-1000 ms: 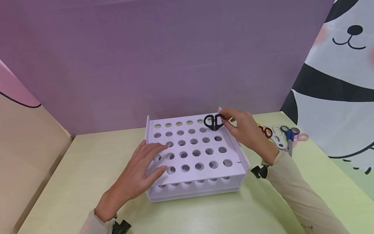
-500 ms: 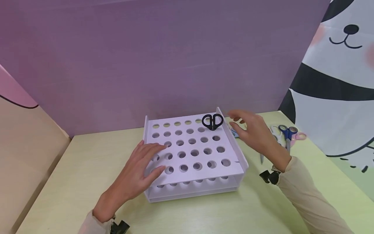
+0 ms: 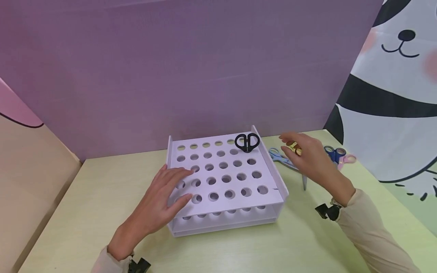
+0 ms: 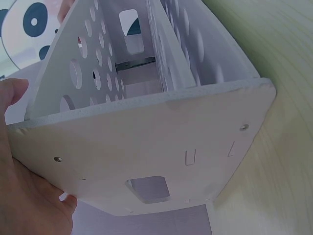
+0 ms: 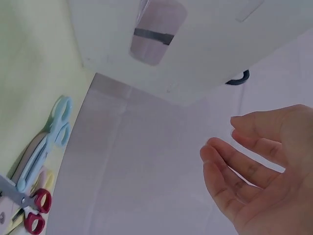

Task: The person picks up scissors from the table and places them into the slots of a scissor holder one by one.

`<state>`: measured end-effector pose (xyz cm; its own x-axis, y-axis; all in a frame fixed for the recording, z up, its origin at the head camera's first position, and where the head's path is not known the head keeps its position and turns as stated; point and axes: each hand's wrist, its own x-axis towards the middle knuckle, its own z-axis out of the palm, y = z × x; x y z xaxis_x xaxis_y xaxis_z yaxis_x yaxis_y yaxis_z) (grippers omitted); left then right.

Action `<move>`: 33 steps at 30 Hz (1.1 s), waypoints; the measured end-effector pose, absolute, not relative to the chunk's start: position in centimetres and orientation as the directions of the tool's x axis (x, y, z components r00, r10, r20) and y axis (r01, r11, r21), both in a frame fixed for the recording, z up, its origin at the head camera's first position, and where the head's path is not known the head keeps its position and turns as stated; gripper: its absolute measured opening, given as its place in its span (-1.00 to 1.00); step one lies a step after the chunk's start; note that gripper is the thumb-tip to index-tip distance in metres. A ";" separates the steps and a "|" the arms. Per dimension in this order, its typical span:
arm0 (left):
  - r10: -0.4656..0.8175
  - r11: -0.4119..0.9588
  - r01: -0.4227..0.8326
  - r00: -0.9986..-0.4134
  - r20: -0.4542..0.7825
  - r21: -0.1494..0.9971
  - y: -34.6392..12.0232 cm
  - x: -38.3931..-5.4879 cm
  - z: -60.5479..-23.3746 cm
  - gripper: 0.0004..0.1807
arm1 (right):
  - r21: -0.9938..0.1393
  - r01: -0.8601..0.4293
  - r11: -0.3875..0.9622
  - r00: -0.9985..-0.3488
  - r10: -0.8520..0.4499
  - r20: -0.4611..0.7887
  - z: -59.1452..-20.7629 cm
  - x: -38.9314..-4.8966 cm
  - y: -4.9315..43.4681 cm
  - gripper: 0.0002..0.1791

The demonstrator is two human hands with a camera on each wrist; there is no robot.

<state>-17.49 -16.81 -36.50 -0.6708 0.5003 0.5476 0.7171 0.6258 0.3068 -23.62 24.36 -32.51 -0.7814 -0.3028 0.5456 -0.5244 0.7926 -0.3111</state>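
Loose scissors [image 3: 283,158] — beside rack [image 3: 273,178].

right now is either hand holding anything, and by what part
Nothing is held. The left hand lies flat on the white rack, fingers straight. The right hand hovers open above the scissors on the table, gripping none of them.

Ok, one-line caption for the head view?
Left hand steadies white perforated rack holding black-handled scissors; open right hand hovers above light-blue scissors.
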 end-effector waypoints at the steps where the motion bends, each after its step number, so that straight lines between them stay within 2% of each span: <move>1: 0.500 0.627 0.716 -0.672 0.547 0.307 -16.8 -17.5 -36.5 -0.47 | -0.316 -0.514 0.797 -0.791 -0.298 0.535 -32.5 -23.6 24.6 -0.67; 11: 0.500 0.628 0.716 -0.672 0.546 0.306 -16.9 -17.5 -36.4 -0.47 | -0.353 -0.451 0.820 -0.827 -0.235 0.510 -33.5 -24.7 26.9 -0.69; 18: 0.503 0.618 0.724 -0.663 0.554 0.306 -16.9 -17.6 -36.6 -0.50 | -0.372 -0.398 0.839 -0.876 -0.227 0.425 -35.6 -26.4 28.4 -0.66; 27: 0.508 0.607 0.733 -0.656 0.558 0.309 -16.8 -17.7 -36.5 -0.50 | -0.392 -0.406 0.826 -0.910 -0.327 0.255 -38.9 -29.0 28.3 -0.56; 33: 0.508 0.613 0.729 -0.659 0.554 0.305 -16.9 -17.7 -36.6 -0.51 | -0.326 -0.436 0.839 -0.900 -0.408 0.155 -40.7 -29.5 28.1 -0.54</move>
